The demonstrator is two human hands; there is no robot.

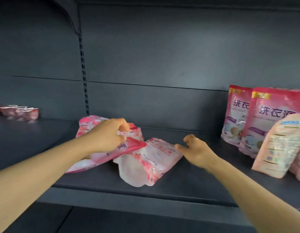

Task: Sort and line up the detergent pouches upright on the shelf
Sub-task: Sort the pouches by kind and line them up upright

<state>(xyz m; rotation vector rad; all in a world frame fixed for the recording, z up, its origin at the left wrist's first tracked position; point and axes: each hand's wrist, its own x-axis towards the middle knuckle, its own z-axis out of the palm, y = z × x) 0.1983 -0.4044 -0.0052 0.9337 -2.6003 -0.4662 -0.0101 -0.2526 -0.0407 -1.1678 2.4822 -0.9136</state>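
- A pink pouch [112,148], lying among others heaped at mid-shelf, was pinched at its top edge by the left hand [107,134]; the pouches beneath were partly hidden.
- The right hand [194,149] was held spread, fingertips touching a fallen pouch [146,163].
- Upright pouches [263,118] at far right were cut off by the frame edge.
- Small blurred packs [19,112] at far left could not be identified.

Head view, close, down onto shelf [162,187]

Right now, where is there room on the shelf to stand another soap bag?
Bare shelf lies between the fallen bags in the middle and the standing bags on the right. More lies left, before the small cups. The right end is crowded.
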